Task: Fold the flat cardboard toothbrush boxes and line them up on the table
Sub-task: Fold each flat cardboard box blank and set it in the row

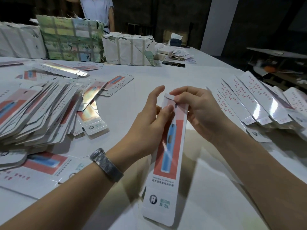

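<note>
A: Far left first. What sits there?

B: A loose heap of flat boxes [38, 112], unfolded, fanned and overlapping on the white table [166, 75]. Red and blue toothbrush print on several. More flats lie under it at the near edge.

A: Behind the heap?

B: Three strapped, paper-wrapped bundles: a white bundle [18, 40] at far left, a green-printed bundle [69, 39] next, then a torn white bundle [129, 48]. Wrapping hides their contents; cannot tell what is inside. A person in a pale shirt [96, 10] stands behind them.

A: Centre, the hands.

B: Left hand [149, 120], with a mesh-band watch [106, 163] on the wrist, has its thumb pressed on the top of a long toothbrush box [166, 163]; the other fingers are spread and relaxed. Right hand [199, 110] pinches the box's top flap between thumb and fingertips. The box is held between both hands, above the table, its lower end towards the camera.

A: Is the box closed?

B: Top flap bent over; whether seated, cannot tell.

A: Right side?

B: A row of folded boxes [259, 102] lying side by side, touching, text faces up. Beyond, a black phone [173, 64] and a small pile of scraps [180, 54].
</note>
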`<state>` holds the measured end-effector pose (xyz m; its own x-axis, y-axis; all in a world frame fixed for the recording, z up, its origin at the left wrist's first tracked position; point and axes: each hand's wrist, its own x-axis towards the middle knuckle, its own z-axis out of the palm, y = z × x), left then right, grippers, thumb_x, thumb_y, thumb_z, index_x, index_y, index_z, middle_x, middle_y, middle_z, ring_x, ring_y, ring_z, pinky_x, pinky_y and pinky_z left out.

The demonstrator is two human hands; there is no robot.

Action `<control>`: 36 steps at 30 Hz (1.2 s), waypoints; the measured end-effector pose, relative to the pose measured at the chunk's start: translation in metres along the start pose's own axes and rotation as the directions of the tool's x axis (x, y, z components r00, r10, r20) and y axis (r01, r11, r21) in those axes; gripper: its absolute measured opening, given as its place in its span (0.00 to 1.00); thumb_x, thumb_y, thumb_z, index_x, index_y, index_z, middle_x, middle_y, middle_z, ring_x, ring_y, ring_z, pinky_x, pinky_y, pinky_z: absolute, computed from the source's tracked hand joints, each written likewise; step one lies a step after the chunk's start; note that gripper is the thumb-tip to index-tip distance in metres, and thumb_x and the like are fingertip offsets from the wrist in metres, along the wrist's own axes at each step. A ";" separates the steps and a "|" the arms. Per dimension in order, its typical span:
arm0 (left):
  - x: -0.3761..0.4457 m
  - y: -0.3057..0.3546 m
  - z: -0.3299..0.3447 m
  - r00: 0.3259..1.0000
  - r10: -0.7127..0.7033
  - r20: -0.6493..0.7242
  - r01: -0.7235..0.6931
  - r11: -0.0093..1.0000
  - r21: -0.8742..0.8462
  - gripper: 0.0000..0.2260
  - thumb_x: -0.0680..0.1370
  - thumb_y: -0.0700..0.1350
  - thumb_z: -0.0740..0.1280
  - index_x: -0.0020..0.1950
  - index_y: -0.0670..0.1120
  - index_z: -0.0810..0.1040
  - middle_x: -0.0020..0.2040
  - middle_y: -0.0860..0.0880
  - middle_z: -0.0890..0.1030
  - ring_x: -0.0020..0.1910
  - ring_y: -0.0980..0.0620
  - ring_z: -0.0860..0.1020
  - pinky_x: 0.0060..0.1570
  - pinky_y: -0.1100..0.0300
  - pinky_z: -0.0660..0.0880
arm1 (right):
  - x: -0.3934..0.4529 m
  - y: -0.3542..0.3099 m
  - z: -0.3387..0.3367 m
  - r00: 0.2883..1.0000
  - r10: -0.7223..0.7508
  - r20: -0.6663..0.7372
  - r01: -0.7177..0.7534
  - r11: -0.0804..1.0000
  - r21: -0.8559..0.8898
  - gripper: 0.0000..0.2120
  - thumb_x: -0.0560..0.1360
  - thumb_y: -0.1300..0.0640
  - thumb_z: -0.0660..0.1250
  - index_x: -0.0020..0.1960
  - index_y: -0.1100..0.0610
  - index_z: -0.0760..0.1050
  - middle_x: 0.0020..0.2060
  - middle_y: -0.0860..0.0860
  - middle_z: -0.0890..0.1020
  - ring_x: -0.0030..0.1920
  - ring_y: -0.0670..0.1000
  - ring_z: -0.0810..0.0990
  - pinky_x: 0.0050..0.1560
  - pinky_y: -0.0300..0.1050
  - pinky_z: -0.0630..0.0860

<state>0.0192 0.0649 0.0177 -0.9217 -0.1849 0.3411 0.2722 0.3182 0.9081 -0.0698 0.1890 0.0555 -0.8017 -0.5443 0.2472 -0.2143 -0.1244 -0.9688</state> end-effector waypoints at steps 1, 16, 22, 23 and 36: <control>0.000 0.000 0.000 1.000 0.000 0.004 0.000 1.000 -0.014 0.20 0.83 0.56 0.57 0.74 0.65 0.56 0.43 0.53 0.81 0.41 0.58 0.84 0.39 0.65 0.80 | 0.000 0.000 0.000 1.000 -0.020 -0.012 0.020 1.000 -0.010 0.13 0.76 0.68 0.64 0.38 0.56 0.82 0.33 0.49 0.82 0.35 0.48 0.80 0.38 0.38 0.78; -0.006 0.009 -0.001 0.999 0.039 0.029 -0.037 0.997 -0.065 0.24 0.79 0.59 0.57 0.76 0.63 0.57 0.46 0.51 0.80 0.42 0.55 0.84 0.40 0.64 0.80 | -0.002 -0.004 -0.009 0.995 -0.087 0.049 0.086 0.996 0.026 0.10 0.72 0.59 0.65 0.38 0.52 0.85 0.36 0.50 0.84 0.38 0.47 0.82 0.38 0.40 0.78; -0.004 0.008 -0.008 0.999 0.039 0.006 -0.037 0.981 -0.189 0.13 0.84 0.51 0.57 0.69 0.59 0.67 0.42 0.46 0.82 0.37 0.51 0.84 0.38 0.62 0.80 | -0.004 -0.004 -0.011 0.991 -0.069 0.117 0.061 0.995 0.078 0.13 0.79 0.51 0.63 0.47 0.53 0.86 0.43 0.51 0.85 0.46 0.51 0.83 0.45 0.45 0.81; -0.003 0.008 -0.009 0.999 0.038 0.002 -0.037 0.977 -0.209 0.11 0.84 0.51 0.57 0.67 0.59 0.68 0.41 0.46 0.82 0.36 0.51 0.84 0.37 0.61 0.80 | -0.005 -0.004 -0.011 0.990 -0.071 0.121 0.061 0.995 0.084 0.13 0.77 0.49 0.63 0.48 0.53 0.85 0.44 0.52 0.85 0.47 0.52 0.83 0.47 0.47 0.82; 0.005 0.005 -0.007 0.979 -0.026 -0.204 -0.030 0.963 -0.268 0.05 0.84 0.50 0.61 0.57 0.61 0.70 0.40 0.47 0.81 0.35 0.54 0.82 0.36 0.60 0.79 | -0.004 0.003 0.006 0.989 0.084 0.120 -0.114 0.957 0.267 0.21 0.81 0.39 0.54 0.62 0.45 0.81 0.60 0.49 0.82 0.64 0.56 0.78 0.66 0.57 0.75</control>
<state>0.0180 0.0587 0.0254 -0.8526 -0.3794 0.3594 0.3638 0.0629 0.9294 -0.0643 0.1858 0.0520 -0.7438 -0.6487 0.1609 0.0350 -0.2782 -0.9599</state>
